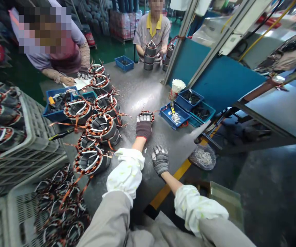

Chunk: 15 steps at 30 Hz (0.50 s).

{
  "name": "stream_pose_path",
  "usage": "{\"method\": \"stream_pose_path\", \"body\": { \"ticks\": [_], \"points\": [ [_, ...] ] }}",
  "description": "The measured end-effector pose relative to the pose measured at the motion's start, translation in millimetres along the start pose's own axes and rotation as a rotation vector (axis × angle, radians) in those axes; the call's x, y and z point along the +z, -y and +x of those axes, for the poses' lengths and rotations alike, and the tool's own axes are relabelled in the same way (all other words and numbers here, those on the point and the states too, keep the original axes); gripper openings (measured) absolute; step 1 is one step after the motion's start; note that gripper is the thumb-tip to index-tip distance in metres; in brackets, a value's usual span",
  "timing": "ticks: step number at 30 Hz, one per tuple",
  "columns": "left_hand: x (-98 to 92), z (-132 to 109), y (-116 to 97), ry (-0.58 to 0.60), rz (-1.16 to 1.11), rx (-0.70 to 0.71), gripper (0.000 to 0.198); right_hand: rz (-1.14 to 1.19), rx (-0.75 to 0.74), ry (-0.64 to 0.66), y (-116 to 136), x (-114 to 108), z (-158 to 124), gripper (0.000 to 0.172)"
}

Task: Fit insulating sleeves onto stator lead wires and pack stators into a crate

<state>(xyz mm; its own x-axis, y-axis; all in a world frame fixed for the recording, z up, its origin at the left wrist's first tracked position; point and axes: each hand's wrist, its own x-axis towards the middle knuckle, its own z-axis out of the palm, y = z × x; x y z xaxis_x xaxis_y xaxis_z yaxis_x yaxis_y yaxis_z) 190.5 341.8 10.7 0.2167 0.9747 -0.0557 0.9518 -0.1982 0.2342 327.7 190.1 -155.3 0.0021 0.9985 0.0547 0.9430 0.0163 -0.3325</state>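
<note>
The dark-maroon-gloved left hand covers part of a ring-shaped, orange-and-black-wound stator on the smooth grey tabletop, the grey-striped-gloved right hand lying nearer the wearer, with stacked grey cylindrical stators at left and a blue plastic tray at right.

From my remote seat I see the left hand in a dark maroon knit glove with a red-edged cuff and whitish finger ends; the right hand wears streaky grey knit, whitish-tipped too. White oversleeves, gathered and flecked yellow-green, cover plain grey-beige sleeves.
</note>
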Motion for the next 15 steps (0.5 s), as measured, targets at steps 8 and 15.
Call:
{"method": "stream_pose_path", "body": {
  "ticks": [8, 15],
  "points": [
    [-1.5, -35, 2, 0.058, 0.102, 0.033, 0.056, 0.022, -0.011, -0.054, -4, 5, -3, 0.049],
    [4.0, -161, 7, 0.070, 0.032, 0.001, 0.038, 0.011, 0.003, -0.016, -3, 2, -5, 0.049]
  ]
}}
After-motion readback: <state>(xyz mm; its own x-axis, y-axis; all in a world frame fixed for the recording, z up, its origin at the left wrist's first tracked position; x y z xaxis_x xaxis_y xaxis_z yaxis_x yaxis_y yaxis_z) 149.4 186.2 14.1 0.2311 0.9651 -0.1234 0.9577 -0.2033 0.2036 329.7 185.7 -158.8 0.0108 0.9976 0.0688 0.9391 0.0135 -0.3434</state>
